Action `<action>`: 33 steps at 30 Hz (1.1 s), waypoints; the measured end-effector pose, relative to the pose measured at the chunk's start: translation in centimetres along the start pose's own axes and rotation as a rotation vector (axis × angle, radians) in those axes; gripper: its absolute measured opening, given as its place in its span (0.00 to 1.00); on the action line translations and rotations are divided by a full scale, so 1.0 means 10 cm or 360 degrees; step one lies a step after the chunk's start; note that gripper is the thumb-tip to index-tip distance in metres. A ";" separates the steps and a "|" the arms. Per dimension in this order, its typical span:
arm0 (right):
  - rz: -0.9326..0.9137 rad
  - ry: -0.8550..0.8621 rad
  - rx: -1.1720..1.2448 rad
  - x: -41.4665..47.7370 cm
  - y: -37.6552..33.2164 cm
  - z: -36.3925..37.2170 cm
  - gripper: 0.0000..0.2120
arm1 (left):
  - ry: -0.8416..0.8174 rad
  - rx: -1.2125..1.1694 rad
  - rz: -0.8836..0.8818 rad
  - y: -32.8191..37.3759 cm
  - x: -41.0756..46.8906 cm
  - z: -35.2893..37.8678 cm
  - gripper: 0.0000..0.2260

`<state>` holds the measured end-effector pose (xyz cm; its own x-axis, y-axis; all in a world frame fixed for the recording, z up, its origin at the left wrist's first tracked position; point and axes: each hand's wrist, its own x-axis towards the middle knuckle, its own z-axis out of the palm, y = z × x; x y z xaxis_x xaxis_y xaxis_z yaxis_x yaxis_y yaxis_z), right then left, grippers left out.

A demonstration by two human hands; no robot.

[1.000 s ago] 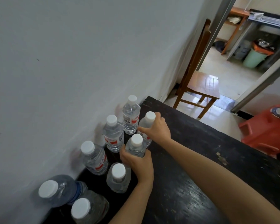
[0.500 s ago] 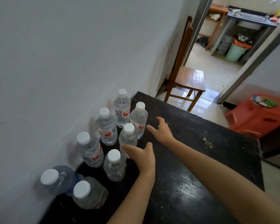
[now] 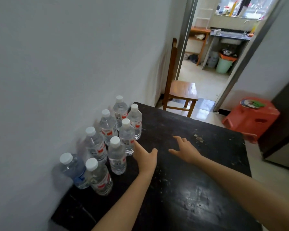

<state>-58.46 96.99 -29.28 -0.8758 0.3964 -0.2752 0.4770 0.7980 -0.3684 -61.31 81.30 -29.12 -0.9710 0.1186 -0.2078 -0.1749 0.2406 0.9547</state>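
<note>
Several clear water bottles with white caps and red labels stand in two rows along the wall on a black table [image 3: 190,189]. The nearest row includes a bottle [image 3: 117,157] and another bottle [image 3: 127,137]; a blue-labelled bottle [image 3: 73,170] stands at the near end. My left hand [image 3: 145,158] hovers open just right of the bottles, fingers spread, holding nothing. My right hand [image 3: 185,149] is open over the bare tabletop, farther from the bottles.
A grey wall runs along the table's left side. Beyond the far table edge stand a wooden chair [image 3: 180,92] and a red plastic stool [image 3: 250,115]. An open doorway leads to a room with a green bin [image 3: 223,64].
Both hands let go of the bottles they gripped a second ago and drew back to the right, opening. The view has tilted up.
</note>
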 end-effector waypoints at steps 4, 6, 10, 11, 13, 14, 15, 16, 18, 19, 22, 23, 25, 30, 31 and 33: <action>-0.0063 0.0034 -0.0149 -0.30 0.11 0.00 0.33 | -0.0103 0.0217 0.0144 -0.04 -0.27 -0.09 0.40; -0.0104 0.0060 -0.0189 -0.46 0.18 0.00 0.33 | -0.0165 0.0394 0.0219 -0.08 -0.40 -0.14 0.40; -0.0194 0.0096 -0.0291 -0.72 0.34 0.02 0.33 | -0.0239 0.1078 0.0348 -0.20 -0.57 -0.26 0.38; -0.0209 0.0107 -0.0313 -0.78 0.38 0.03 0.33 | -0.0244 0.1222 0.0395 -0.22 -0.60 -0.29 0.38; -0.0236 0.0136 -0.0369 -0.89 0.44 0.06 0.32 | -0.0259 0.1442 0.0494 -0.27 -0.68 -0.37 0.37; -0.0249 0.0148 -0.0400 -0.95 0.46 0.07 0.33 | -0.0268 0.1525 0.0544 -0.28 -0.70 -0.40 0.37; -0.0252 0.0150 -0.0419 -1.02 0.48 0.08 0.33 | -0.0288 0.1601 0.0594 -0.30 -0.74 -0.45 0.37; -0.0246 0.0142 -0.0436 -1.08 0.49 0.09 0.33 | -0.0303 0.1659 0.0631 -0.31 -0.76 -0.50 0.36; -0.0204 0.0153 -0.0470 -1.24 0.50 0.15 0.33 | -0.0336 0.1730 0.0712 -0.37 -0.78 -0.58 0.36; -0.0182 0.0170 -0.0484 -1.32 0.49 0.16 0.33 | -0.0345 0.1760 0.0773 -0.38 -0.78 -0.60 0.36; -0.0101 0.0269 -0.0533 -1.56 0.47 0.18 0.32 | -0.0423 0.1820 0.0964 -0.40 -0.76 -0.69 0.35; -0.0081 0.0297 -0.0535 -1.63 0.46 0.17 0.31 | -0.0440 0.1833 0.1012 -0.41 -0.74 -0.72 0.34; -0.0018 0.0417 -0.0539 -1.80 0.42 0.21 0.30 | -0.0494 0.1850 0.1101 -0.41 -0.72 -0.81 0.34; 0.0207 0.0799 -0.0368 -2.41 0.14 0.44 0.25 | -0.0624 0.1750 0.1417 -0.44 -0.58 -1.20 0.34; 0.0227 0.0840 -0.0394 -2.54 0.08 0.51 0.25 | -0.0648 0.1697 0.1469 -0.45 -0.57 -1.27 0.34; 0.0314 0.0913 -0.0456 -2.84 -0.07 0.65 0.25 | -0.0689 0.1569 0.1554 -0.46 -0.54 -1.35 0.34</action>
<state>-33.41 82.20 -27.00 -0.7125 0.6623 0.2317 0.6629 0.7436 -0.0873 -57.43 66.53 -29.50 -0.4795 0.8522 0.2094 0.8679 0.4253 0.2564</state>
